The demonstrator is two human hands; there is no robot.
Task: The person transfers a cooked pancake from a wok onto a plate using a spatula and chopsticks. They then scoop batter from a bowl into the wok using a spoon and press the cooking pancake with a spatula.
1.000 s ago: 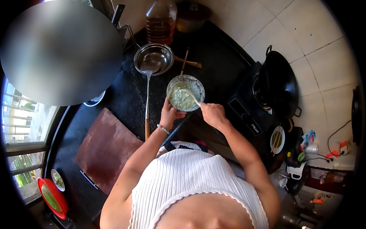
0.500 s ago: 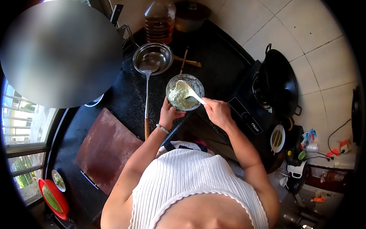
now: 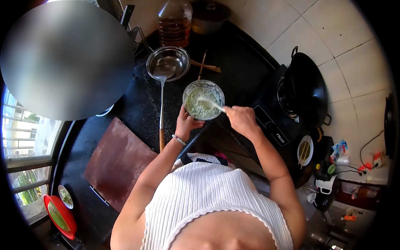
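My left hand (image 3: 187, 124) grips the near left side of a clear bowl (image 3: 222, 94), thumb and fingers against its wall. Inside the bowl is a thick, lumpy pale green batter (image 3: 197, 111). My right hand (image 3: 242, 120) is closed around the handle of a white spoon (image 3: 216, 105); the spoon's head is sunk in the batter and partly covered. Just beyond the bowl, to the left, stands a steel basin (image 3: 181, 61) with a long wooden-handled ladle (image 3: 162, 110) resting in it.
Right of the bowl, a black wok (image 3: 310, 89) sits on a cooktop (image 3: 270, 125). A brown board (image 3: 118, 162) lies at left, near a red basket (image 3: 71, 227). An oil jug (image 3: 174, 27) and a lidded pot (image 3: 208, 18) stand at the back. A blurred round shape blocks the upper left.
The spoon has gone from lifted with a clump of batter on it to down in the batter, which now lies more spread out. My left hand stays on the bowl.
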